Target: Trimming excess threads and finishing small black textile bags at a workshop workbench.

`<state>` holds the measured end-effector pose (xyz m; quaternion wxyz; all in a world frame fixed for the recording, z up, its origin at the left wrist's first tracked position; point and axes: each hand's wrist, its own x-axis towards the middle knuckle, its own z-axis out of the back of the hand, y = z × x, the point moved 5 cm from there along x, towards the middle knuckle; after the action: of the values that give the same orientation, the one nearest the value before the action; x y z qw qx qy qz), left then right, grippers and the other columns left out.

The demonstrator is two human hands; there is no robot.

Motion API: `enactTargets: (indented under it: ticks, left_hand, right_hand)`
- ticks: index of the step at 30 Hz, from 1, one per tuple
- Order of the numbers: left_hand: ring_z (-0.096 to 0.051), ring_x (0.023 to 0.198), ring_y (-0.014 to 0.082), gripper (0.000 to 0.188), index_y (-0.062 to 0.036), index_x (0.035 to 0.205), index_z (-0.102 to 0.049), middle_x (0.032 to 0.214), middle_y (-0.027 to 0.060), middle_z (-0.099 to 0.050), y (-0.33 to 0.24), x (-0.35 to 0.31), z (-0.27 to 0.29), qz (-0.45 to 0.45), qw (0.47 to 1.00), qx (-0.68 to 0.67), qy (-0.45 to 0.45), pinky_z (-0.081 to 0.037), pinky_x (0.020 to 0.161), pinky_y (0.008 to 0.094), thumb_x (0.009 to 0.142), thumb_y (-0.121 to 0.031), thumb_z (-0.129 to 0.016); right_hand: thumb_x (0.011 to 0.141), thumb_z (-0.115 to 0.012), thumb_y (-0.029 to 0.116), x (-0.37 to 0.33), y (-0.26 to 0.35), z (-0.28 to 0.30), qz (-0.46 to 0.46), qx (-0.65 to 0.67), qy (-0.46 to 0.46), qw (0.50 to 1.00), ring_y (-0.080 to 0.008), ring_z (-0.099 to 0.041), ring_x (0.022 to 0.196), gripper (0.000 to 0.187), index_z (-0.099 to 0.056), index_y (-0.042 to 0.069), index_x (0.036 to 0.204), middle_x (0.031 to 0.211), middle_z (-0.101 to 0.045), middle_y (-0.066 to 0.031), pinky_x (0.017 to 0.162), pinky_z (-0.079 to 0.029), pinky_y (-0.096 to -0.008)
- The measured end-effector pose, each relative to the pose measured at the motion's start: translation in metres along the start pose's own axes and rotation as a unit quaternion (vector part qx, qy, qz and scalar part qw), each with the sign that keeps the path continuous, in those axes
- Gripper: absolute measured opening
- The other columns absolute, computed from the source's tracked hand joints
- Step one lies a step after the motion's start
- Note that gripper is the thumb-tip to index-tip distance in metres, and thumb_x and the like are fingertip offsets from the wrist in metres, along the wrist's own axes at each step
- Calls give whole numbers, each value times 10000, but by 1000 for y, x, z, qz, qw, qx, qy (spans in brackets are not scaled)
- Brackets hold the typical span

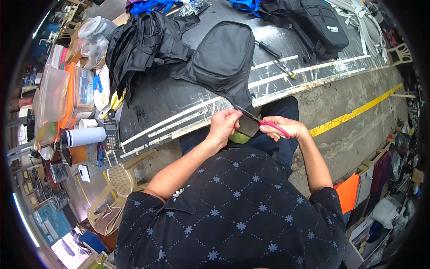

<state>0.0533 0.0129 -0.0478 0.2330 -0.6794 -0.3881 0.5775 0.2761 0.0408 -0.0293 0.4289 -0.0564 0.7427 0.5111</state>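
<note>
My right hand (286,127) grips a pair of scissors (280,129) by the red-pink handles, the blades pointing up and left toward the fabric. In a pinch, my left hand (225,124) holds the near corner of a black fabric bag (224,51), close to the blade tips. The exact bit between its fingertips is too small to make out. The bag lies on a dark worktable (174,101), its narrow end hanging over the near edge. To its left is a heap of black straps and bags (145,45).
A screwdriver (269,49) and a slim tool (285,70) lie right of the bag. Another black bag (324,27) sits at the far right. At left are a calculator (112,134), a white bottle (85,136) and an orange-edged plastic bin (69,94). A beige chair (121,179) stands at lower left.
</note>
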Motion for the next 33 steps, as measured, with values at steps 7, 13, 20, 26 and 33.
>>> enactTargets:
  ticks: [7,13,20,26,33]
  left_hand:
    - [-453,473,50,185,-32,945,-706,657,-5,-611,-1,-1,1,-3,1000,-7,10,-320,429,218,961,-215,-722]
    - [-459,483,48,158,-34,931,-701,662,-10,-610,0,0,1,-6,1000,-19,8,-326,437,215,952,-190,-718]
    - [-497,524,47,86,-72,946,-706,681,-15,-618,-25,-15,35,-66,996,-2,-55,-347,451,207,952,-158,-711]
    - [-530,594,60,204,-34,868,-712,661,-25,-628,-101,-14,211,-320,820,287,-378,-459,579,266,937,-220,-760]
    - [-667,819,262,213,-55,969,-750,931,123,-712,-124,-33,223,-317,682,465,-467,-519,762,394,918,-261,-731]
  right_hand:
    - [988,-664,566,13,6,-3,17,-24,-23,999,-63,-523,572,446,-592,128,943,681,-525,46,497,-389,-216]
    - [946,-748,526,15,-4,2,24,-38,-78,996,-46,-493,496,439,-593,130,840,604,-509,70,457,-386,-219]
    - [895,-845,390,1,-7,2,74,-6,-65,995,-18,-506,533,353,-620,120,867,657,-557,81,461,-397,-206]
    - [854,-879,233,-46,6,76,181,-63,-417,888,-33,-566,655,255,-680,89,922,738,-623,64,571,-433,-249]
    - [840,-799,407,-77,50,145,60,-324,-671,664,-355,-740,943,493,-716,26,1141,1011,-765,-197,857,-564,-422]
